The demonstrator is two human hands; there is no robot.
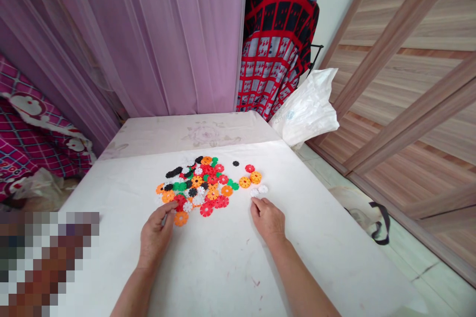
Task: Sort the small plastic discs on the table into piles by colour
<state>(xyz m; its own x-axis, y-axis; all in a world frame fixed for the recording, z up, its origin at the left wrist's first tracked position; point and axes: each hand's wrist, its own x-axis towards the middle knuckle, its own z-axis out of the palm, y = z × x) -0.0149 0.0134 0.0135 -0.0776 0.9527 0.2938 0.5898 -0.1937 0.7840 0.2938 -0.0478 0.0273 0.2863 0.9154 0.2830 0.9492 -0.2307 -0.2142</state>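
Observation:
A pile of flat snowflake-shaped plastic discs [203, 183] in red, orange, green, black and white lies in the middle of a white table [223, 267]. My left hand [156, 235] rests at the pile's near left edge, fingers curled, thumb and fingertips close to an orange disc [181, 218]. Whether it grips anything I cannot make out. My right hand [267, 218] lies knuckles up to the right of the pile, fingers curled under, its fingertips touching two white discs [258, 190]. Two orange discs [250, 180] and a red one [249, 168] lie just beyond.
A single black disc [235, 163] sits apart behind the pile. Purple curtains [148, 34] hang behind the table. A red and black patterned cloth [277, 49] and a white plastic bag [308, 109] stand at the far right corner. Wooden sliding doors [409, 84] run along the right.

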